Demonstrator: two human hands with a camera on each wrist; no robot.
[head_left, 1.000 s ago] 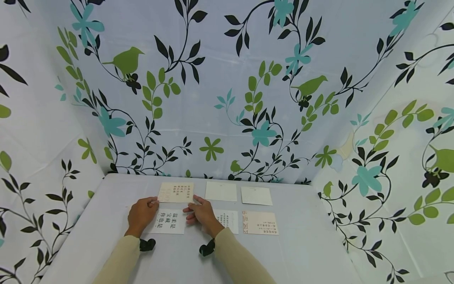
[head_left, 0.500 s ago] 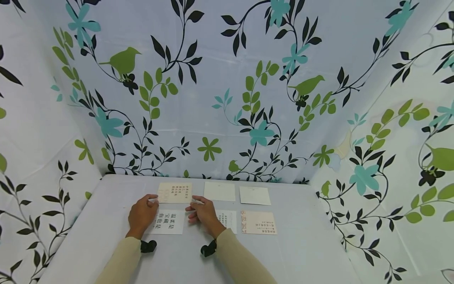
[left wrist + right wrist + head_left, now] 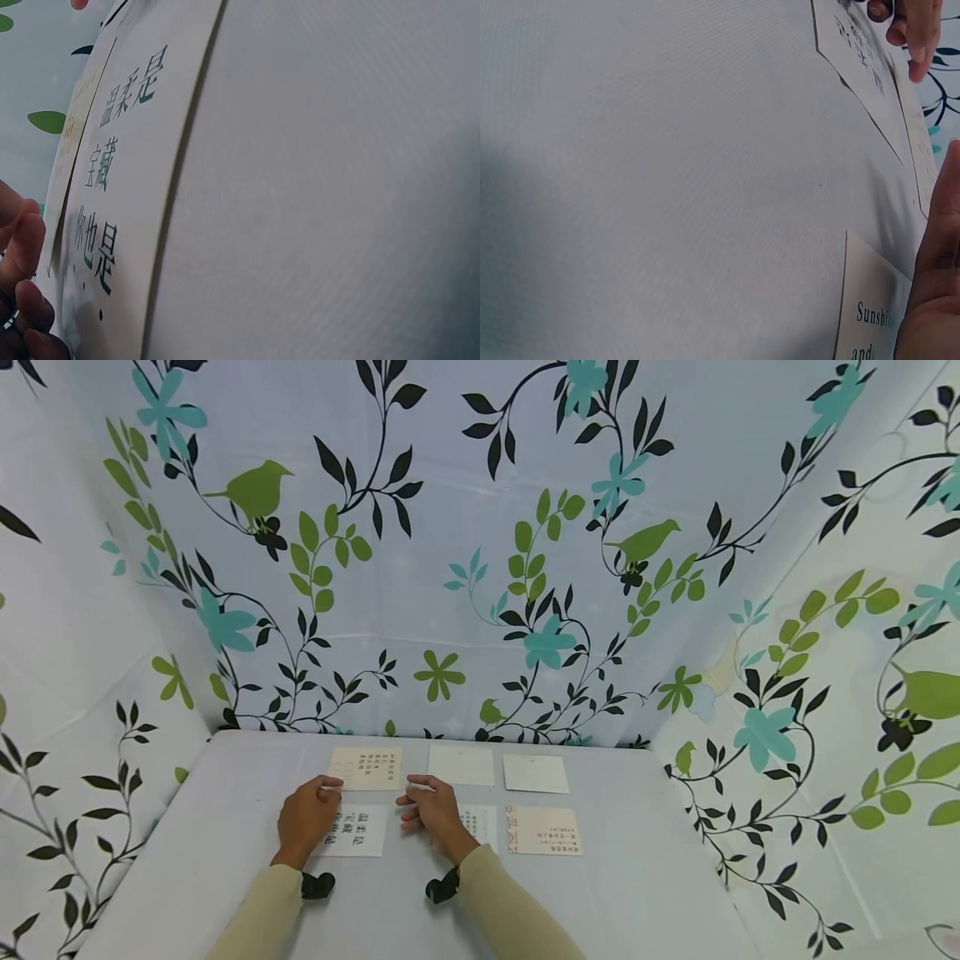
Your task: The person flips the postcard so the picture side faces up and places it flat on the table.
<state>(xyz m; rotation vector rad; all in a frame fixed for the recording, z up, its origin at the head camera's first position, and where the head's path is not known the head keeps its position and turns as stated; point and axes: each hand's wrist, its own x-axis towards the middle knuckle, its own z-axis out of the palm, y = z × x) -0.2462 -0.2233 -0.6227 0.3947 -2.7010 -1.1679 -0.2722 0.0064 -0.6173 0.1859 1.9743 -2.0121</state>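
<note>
The head view is bright and diffusely lit, its curtain (image 3: pixel 420 602) bluish at 12 o'clock and whiter toward 3 o'clock; small lettering on the cards (image 3: pixel 545 831) blurs slightly. The 2 wrist views are dimmer and greyer, with broad, soft-edged shadow on the table (image 3: pixel 315 187) near 4 o'clock in the left and 8 o'clock in the right.

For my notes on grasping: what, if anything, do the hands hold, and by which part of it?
The right hand holds nothing. The left hand is at the near-left corner of the upper-left card; whether it grips cannot be told.
</note>
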